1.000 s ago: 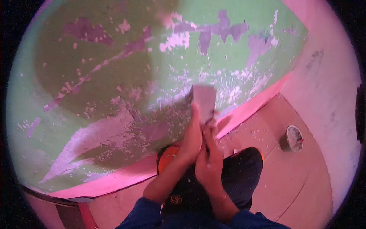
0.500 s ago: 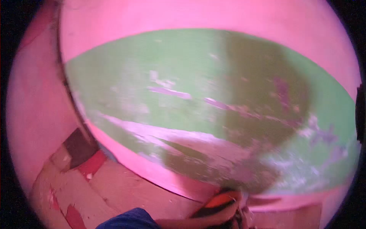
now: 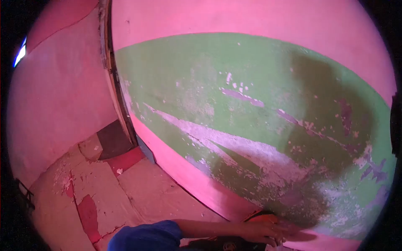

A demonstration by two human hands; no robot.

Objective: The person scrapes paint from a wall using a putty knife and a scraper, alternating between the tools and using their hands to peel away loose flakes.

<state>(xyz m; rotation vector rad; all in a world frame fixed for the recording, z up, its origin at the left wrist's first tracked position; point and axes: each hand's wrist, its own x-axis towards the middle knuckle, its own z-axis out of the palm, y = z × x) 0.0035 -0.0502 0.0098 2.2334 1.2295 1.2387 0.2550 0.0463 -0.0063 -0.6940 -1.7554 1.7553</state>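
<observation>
My left arm, in a blue sleeve, reaches in from the bottom toward the lower part of the wall. My left hand is low in front of the peeling green paint, its fingers bent together around something small and pale that I cannot make out. Just behind the wrist is an orange thing with a black edge, partly covered by the forearm. Dark cloth with a pale mark lies below the arm. My right hand is out of the picture.
The green panel has bare pale patches and a broad shadow. Pink wall surrounds it. A worn wooden post marks the corner. Torn floor covering with red gaps and a dark patch spreads at left.
The view has turned left, so the wall, corner post and floor sit farther right and look sharper. My left hand stays low by the wall, with more of the forearm showing.
</observation>
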